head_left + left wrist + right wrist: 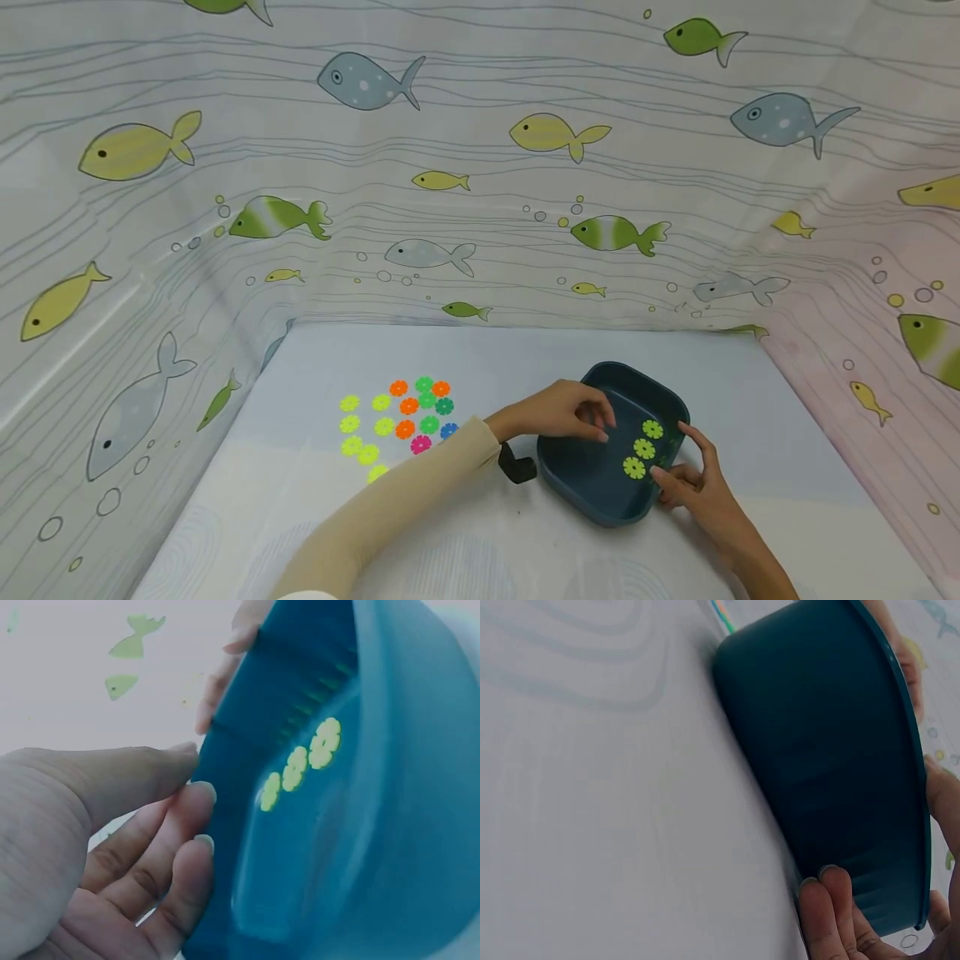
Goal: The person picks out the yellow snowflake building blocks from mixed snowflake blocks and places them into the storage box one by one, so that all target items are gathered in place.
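A dark blue-green plastic tub (581, 468) stands tilted at an angle to me on the table, right of the middle. Three yellow-green notched plastic discs (643, 448) lie in a row on its floor. My right hand (701, 492) grips the tub's right side, thumb at the rim and fingers against the outer wall (832, 765). Over the tub's left part hovers my left hand (567, 410), its fingers loosely bent with nothing seen between them. In the left wrist view its fingertips (201, 795) overlap the tub's edge.
Left of the tub, several loose discs lie on the white table: yellow ones (349, 425), orange ones (405, 429), green ones (429, 424), a pink one (421, 444) and a blue one (449, 430). My left forearm (412, 492) partly covers them. Fish-printed sheeting (480, 200) encloses the table's back and sides.
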Action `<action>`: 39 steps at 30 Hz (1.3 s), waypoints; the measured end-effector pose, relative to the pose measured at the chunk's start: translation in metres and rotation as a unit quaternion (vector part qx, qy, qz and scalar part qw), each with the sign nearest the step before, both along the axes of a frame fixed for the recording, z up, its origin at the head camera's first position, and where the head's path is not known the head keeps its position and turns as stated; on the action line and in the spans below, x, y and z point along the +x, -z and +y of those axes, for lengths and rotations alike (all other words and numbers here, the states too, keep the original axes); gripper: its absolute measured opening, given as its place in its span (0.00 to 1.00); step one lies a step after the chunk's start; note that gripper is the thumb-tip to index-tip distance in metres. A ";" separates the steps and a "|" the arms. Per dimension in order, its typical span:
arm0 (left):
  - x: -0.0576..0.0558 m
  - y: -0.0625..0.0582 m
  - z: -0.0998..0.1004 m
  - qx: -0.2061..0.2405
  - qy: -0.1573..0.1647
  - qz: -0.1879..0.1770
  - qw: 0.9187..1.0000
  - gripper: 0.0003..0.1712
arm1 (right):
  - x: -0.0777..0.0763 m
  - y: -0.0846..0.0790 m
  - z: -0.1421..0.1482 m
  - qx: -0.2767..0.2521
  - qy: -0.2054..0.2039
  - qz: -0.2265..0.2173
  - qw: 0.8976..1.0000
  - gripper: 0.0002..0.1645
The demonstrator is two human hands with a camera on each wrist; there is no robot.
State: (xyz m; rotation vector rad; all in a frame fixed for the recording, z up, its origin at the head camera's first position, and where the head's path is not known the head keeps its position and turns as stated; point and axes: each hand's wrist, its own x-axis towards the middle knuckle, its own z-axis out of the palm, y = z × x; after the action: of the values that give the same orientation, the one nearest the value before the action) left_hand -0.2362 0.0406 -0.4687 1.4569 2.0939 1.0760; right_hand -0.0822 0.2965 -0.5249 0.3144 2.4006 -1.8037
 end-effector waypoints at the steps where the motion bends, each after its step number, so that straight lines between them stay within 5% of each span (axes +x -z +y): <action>1: 0.000 0.000 -0.003 0.005 -0.003 -0.004 1.000 0.14 | 0.000 0.000 0.000 0.001 -0.001 0.000 1.000 0.55; 16: 0.004 0.001 -0.057 0.053 -0.046 -0.060 0.996 0.14 | 0.002 0.001 0.002 -0.010 -0.009 0.012 1.000 0.56; 25: -0.004 0.016 -0.094 0.051 -0.112 -0.085 0.989 0.11 | 0.004 -0.003 -0.002 -0.010 -0.011 0.017 1.000 0.57; 39: -0.015 0.028 -0.158 0.037 -0.172 -0.101 0.979 0.17 | 0.005 -0.007 -0.004 -0.016 -0.019 0.019 1.000 0.58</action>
State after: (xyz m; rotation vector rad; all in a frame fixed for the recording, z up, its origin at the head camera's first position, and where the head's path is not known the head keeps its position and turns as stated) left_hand -0.2510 -0.1169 -0.4964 0.9848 2.2251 1.3788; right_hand -0.0768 0.2928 -0.5183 0.2320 2.3831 -1.8451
